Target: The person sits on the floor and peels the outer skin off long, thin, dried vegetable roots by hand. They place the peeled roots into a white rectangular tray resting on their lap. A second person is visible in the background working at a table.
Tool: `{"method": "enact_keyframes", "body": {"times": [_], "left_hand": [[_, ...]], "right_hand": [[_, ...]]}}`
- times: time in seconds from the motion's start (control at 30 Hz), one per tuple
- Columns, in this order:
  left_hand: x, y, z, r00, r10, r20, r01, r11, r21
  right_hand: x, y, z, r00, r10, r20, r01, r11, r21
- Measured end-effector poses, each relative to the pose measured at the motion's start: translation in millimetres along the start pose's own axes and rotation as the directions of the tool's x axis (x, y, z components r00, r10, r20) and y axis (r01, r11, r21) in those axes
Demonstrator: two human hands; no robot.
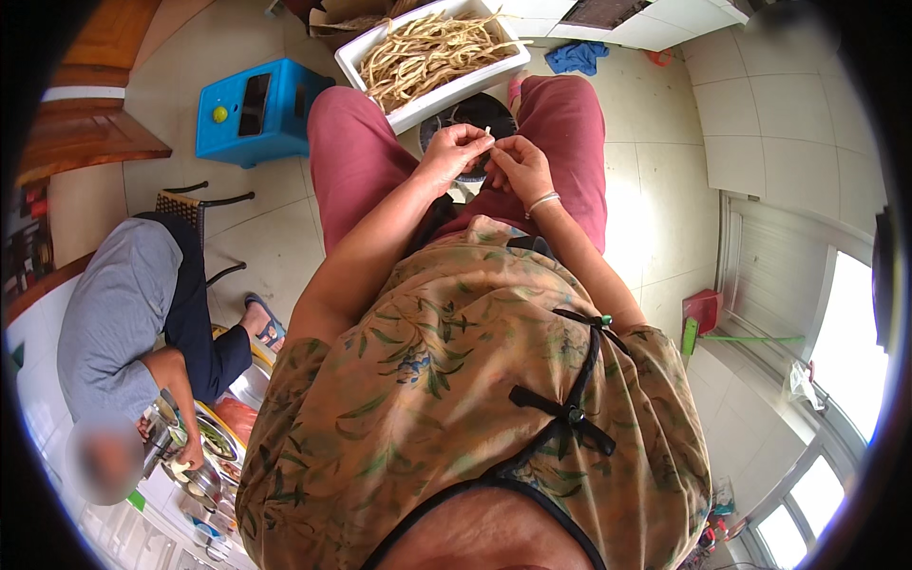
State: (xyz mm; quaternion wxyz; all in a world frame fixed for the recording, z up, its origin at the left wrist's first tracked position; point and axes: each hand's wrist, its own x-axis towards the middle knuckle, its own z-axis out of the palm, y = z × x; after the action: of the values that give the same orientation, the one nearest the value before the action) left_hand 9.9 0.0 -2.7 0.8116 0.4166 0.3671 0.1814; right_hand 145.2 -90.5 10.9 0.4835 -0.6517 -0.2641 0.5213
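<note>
Both my hands meet over my lap, fingertips close together. Between the thumb and fingers of my left hand is a small pale piece, its tip sticking up. My right hand, with a bangle at the wrist, pinches at the same spot; whether it also grips the piece cannot be told. Below the hands, between my knees, stands a dark round basin, partly hidden. Beyond it, a white rectangular box is heaped with long, dry-looking tan bean pods.
A blue plastic stool stands left of my knee. At lower left a person bends over bowls, near a woven chair. A blue cloth lies on the floor ahead; a red dustpan is at right.
</note>
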Motion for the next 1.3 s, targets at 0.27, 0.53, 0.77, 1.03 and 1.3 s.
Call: {"method": "enact_keyframes", "body": {"times": [0.27,0.53,0.77,1.03,1.3], "left_hand": [[7,-7,-11,0.991,-0.012,0.130,0.027,0.993,-0.112],[4,-7,3,0.995,0.013,0.101,0.030,0.912,-0.409],[2,-3,-3,0.988,-0.054,-0.144,0.043,0.996,-0.078],[3,-8,-8,0.973,0.182,-0.144,-0.139,0.954,0.267],[-2,-5,-7,0.986,0.162,0.034,-0.165,0.954,0.248]], "right_hand": [[7,15,-4,0.965,-0.257,-0.046,0.254,0.966,-0.056],[4,4,-2,0.994,0.097,-0.053,-0.056,0.851,0.522],[6,8,-6,0.998,0.067,0.002,-0.059,0.869,0.491],[8,5,4,0.993,-0.012,-0.114,0.043,0.959,0.280],[11,13,6,0.983,-0.149,-0.107,0.160,0.981,0.105]]}}
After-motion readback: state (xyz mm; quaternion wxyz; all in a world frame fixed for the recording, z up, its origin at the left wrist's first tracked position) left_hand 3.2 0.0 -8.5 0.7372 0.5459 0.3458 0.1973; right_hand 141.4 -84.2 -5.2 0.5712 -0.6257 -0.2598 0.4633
